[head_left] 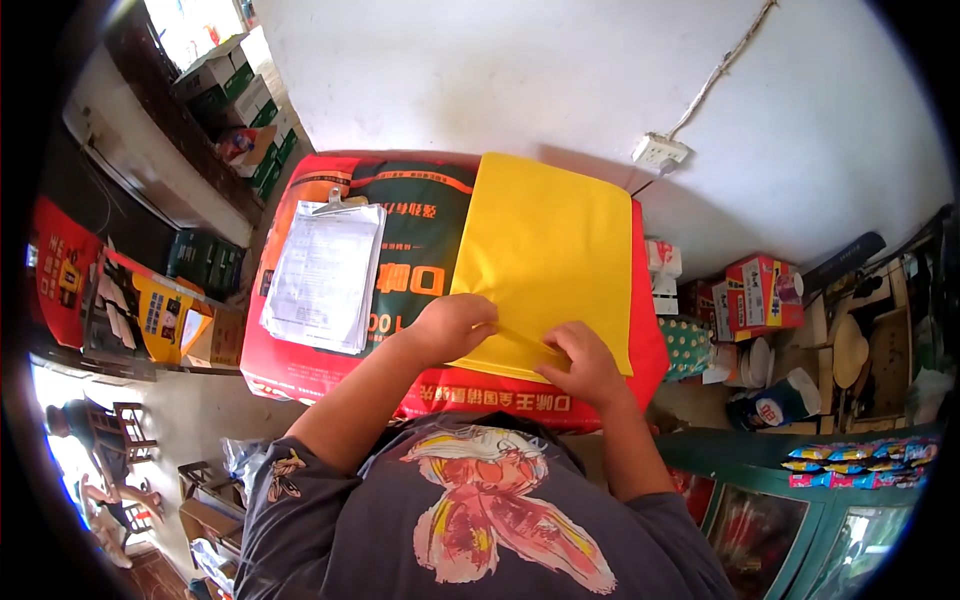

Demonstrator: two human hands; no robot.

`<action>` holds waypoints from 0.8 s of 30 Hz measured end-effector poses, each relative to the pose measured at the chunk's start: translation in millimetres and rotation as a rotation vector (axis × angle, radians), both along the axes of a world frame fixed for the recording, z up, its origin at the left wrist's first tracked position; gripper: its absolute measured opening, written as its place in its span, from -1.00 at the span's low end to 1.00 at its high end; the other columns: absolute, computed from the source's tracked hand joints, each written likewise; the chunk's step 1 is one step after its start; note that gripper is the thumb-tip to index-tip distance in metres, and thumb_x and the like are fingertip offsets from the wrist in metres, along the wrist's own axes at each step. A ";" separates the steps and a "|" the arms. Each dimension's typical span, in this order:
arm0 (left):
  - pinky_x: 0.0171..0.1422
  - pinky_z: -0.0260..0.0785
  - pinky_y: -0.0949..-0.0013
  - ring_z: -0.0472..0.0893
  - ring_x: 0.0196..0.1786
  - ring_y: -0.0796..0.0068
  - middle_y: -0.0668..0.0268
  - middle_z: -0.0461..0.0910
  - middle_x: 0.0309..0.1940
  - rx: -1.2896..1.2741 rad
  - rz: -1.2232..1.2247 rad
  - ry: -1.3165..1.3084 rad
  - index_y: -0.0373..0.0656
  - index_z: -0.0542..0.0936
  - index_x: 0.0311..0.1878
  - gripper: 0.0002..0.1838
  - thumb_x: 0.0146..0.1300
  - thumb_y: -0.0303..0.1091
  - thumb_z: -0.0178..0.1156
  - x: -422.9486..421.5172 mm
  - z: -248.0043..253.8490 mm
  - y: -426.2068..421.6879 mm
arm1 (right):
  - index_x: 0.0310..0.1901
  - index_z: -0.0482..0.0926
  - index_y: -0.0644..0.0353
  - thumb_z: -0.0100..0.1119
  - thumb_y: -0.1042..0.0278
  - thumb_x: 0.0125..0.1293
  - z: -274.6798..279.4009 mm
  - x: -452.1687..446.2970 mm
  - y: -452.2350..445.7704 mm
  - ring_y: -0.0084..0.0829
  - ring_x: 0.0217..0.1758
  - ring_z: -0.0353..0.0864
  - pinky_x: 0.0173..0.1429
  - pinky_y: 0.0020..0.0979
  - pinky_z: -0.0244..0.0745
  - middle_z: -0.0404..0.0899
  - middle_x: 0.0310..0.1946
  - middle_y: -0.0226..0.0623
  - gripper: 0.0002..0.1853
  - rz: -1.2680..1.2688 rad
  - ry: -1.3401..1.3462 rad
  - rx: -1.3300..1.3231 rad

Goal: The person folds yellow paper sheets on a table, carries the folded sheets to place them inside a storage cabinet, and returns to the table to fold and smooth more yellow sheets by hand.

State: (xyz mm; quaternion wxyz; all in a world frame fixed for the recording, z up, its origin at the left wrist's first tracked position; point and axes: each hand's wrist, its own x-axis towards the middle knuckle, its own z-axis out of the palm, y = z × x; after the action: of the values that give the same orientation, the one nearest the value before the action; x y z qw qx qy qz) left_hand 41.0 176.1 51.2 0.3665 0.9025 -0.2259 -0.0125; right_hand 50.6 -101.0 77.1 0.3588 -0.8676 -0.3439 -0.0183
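On my feed: left hand (458,325) and right hand (580,362) both seem to pinch a raised fold of the yellow sheet (550,240) along its near edge. It lies on the red cover (648,335); I judge uneven pull could skew or crease it. Clipboard (325,270) leftward, apart; sideways drag might shove it. Wall socket (660,150) beyond.

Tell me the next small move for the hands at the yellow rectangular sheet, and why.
Perhaps the bare right hand should press down the narrow yellow ridge: it seems raised between that hand and the bare left hand, while the yellow rectangular sheet beyond looks nearly flat.
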 end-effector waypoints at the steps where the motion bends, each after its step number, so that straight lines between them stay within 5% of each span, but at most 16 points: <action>1: 0.16 0.56 0.16 0.68 0.08 0.08 0.20 0.72 -0.02 -0.001 0.058 0.042 -0.17 0.68 -0.13 -0.82 0.23 -0.38 0.42 1.2 0.6 -0.6 | -0.29 0.62 0.24 0.33 0.47 0.15 -0.1 0.9 -8.4 -0.03 -0.12 0.63 0.00 -0.09 0.54 0.65 -0.30 -0.12 -0.89 -0.003 -0.004 0.001; 7: 0.12 0.55 0.13 0.68 0.04 0.10 0.23 0.71 -0.09 -0.162 0.044 -0.009 -0.12 0.70 -0.12 -0.81 0.19 -0.45 0.41 6.8 -18.4 26.4 | -0.21 0.69 0.21 0.28 0.57 0.07 -17.5 10.6 -94.8 -0.03 -0.04 0.67 0.07 -0.11 0.54 0.74 -0.17 -0.16 -0.79 -0.145 -0.126 -0.141; 12: 0.18 0.54 0.16 0.68 0.05 0.10 0.23 0.72 -0.03 -0.177 0.052 -0.260 -0.12 0.70 -0.12 -0.68 0.02 -0.60 0.46 1.0 -31.3 40.7 | -0.16 0.69 0.23 0.31 0.58 0.14 -28.8 6.4 -107.8 -0.07 0.00 0.69 0.17 -0.18 0.55 0.73 -0.14 -0.17 -0.79 -0.230 -0.084 0.106; 15: 0.20 0.51 0.20 0.68 0.05 0.14 0.19 0.71 -0.01 -0.329 0.204 -0.144 -0.16 0.68 -0.07 -0.73 0.14 -0.53 0.43 -0.1 -35.0 32.1 | -0.07 0.69 0.25 0.35 0.49 0.30 -43.4 5.0 -105.9 -0.26 0.00 0.70 0.18 -0.28 0.54 0.73 -0.11 -0.26 -0.82 -0.443 0.161 0.321; 17: 0.17 0.49 0.23 0.69 0.05 0.17 0.16 0.71 -0.03 -0.462 0.480 0.187 -0.21 0.66 -0.01 -0.79 0.30 -0.46 0.36 3.5 -41.9 23.5 | -0.03 0.69 0.27 0.33 0.45 0.35 -45.0 12.9 -103.1 -0.36 0.02 0.68 0.18 -0.33 0.52 0.72 -0.08 -0.31 -0.81 -0.496 0.305 0.415; 18: 0.10 0.49 0.31 0.68 -0.01 0.35 0.22 0.72 -0.12 -0.364 0.501 0.167 -0.25 0.65 0.03 -0.80 0.44 -0.38 0.27 4.4 -17.9 16.5 | 0.00 0.68 0.29 0.32 0.42 0.41 -43.6 18.0 -101.9 -0.47 0.04 0.65 0.19 -0.38 0.51 0.71 -0.05 -0.35 -0.80 -0.546 0.448 0.509; 24: 0.00 0.45 0.46 0.57 -0.12 0.66 0.38 0.68 -0.23 -0.682 0.528 0.336 -0.25 0.65 0.03 -0.82 0.46 -0.39 0.25 12.1 -30.1 11.5 | 0.00 0.67 0.33 0.30 0.41 0.43 -55.4 37.0 -118.0 -0.52 0.06 0.63 0.19 -0.41 0.50 0.70 -0.03 -0.38 -0.79 -0.435 0.617 0.671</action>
State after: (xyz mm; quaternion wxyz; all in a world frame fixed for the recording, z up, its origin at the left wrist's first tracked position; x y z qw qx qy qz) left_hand 53.1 187.6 21.0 0.6646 0.7425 0.0829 0.0101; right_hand 87.6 -219.1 21.7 0.6907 -0.7209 -0.0085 0.0553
